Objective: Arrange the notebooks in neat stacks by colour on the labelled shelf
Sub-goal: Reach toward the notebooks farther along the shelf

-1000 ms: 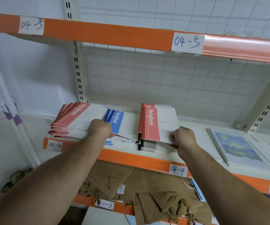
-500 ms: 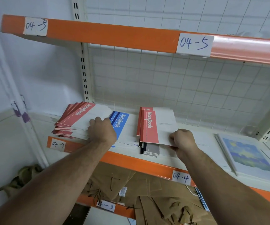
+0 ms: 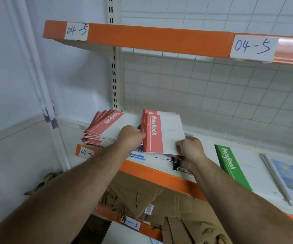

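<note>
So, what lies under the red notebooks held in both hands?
Under the held red notebooks, blue-striped notebooks and a black-edged one peek out on the shelf. The bundle, the left hand and the right hand cover the rest.

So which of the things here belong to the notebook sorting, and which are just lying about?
Part of the job: red notebooks gripped by the left hand and right hand; fanned red stack; blue notebooks beneath; green notebook; dark notebooks; shelf labelled 04-4.

Just lying about: brown paper bags on the shelf below; picture-cover book at far right; shelf 04-5 above.
</note>
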Tool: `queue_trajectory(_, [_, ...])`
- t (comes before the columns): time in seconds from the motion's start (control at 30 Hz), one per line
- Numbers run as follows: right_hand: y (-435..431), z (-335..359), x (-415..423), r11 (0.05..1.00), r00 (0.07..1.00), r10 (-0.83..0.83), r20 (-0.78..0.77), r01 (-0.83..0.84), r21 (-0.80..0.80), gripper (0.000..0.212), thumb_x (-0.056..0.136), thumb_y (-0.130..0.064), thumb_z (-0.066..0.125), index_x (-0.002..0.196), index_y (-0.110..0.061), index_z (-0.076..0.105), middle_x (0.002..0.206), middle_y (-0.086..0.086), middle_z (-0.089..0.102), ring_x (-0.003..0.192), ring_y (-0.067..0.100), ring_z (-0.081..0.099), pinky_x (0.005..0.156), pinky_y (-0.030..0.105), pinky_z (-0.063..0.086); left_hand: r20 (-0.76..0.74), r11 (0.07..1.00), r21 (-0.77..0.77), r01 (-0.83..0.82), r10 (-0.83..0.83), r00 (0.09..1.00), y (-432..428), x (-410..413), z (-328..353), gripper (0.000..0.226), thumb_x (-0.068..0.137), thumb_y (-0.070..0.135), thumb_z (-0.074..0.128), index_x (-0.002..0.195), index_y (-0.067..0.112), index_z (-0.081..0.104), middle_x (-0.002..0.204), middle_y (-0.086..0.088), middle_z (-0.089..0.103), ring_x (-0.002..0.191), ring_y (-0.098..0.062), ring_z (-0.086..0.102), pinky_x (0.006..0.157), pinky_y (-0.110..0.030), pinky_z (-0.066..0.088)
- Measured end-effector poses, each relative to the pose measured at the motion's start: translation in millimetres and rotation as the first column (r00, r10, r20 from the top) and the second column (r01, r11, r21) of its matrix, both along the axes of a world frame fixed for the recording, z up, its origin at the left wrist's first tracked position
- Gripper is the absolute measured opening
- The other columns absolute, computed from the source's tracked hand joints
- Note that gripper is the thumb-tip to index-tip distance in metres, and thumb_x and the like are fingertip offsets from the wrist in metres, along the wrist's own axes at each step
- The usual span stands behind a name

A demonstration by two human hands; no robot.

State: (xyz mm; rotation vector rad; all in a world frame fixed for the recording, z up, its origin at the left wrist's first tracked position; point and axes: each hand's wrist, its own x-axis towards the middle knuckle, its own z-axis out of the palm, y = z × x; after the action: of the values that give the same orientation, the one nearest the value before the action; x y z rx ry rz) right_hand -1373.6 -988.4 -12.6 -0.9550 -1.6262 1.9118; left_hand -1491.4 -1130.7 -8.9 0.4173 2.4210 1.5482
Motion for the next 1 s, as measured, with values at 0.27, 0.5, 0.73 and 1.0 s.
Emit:
queue_trajectory(0.27, [-64.5,5.5,-81.6,0.994,0.997,0.032,0.064,-0.038,0.104,0.014,0.092,0.004,0.048,0.099,-0.003,0.057,0.094,0.013,0.066,0.067,0.026,0.065,0.046,0.029,0.053,-0.249,0.966,-0.258,-0.003,-0.064,0.966,-60.6,-84.6,10.7,0.019,0.1,0.028,0.054,0.093,0.014,0.065,0.083,0.005,0.067,0.07,-0.01,0.065,0.057,-0.021,0.044])
queue_trajectory(0.5, [-105.6,1.4,-144.9,0.973,0.98,-0.021,0.197,-0.025,0.228,0.01,0.082,-0.001,0.052,0.074,-0.005,0.051,0.075,0.013,0.054,0.056,0.026,0.048,0.048,0.027,0.038,-0.276,0.938,-0.345,0.038,-0.141,0.951,-107.7,-157.0,12.8,0.022,0.098,0.033,0.055,0.085,0.018,0.065,0.081,0.002,0.07,0.07,-0.014,0.067,0.061,-0.025,0.047])
queue_trajectory(0.73, [-117.0,-7.6,-177.6,0.919,0.884,-0.146,0.443,-0.045,0.391,0.016,0.08,-0.009,0.063,0.071,-0.008,0.05,0.069,0.009,0.053,0.067,0.029,0.059,0.051,0.024,0.04,-0.268,0.899,-0.423,0.11,-0.24,0.933,-118.2,-189.9,-6.6,0.018,0.095,0.042,0.061,0.091,0.025,0.059,0.08,0.009,0.067,0.07,-0.013,0.068,0.074,-0.032,0.056])
queue_trajectory(1.0, [-119.4,-1.0,-171.4,0.823,0.78,-0.187,0.598,-0.208,0.528,0.024,0.082,-0.032,0.068,0.075,-0.014,0.054,0.067,0.001,0.056,0.058,0.014,0.054,0.046,0.021,0.034,-0.399,0.835,-0.55,0.001,-0.264,0.878,-107.5,-188.5,7.1,0.041,0.088,0.041,0.068,0.115,0.017,0.051,0.102,-0.001,0.062,0.087,-0.021,0.062,0.069,-0.034,0.05])
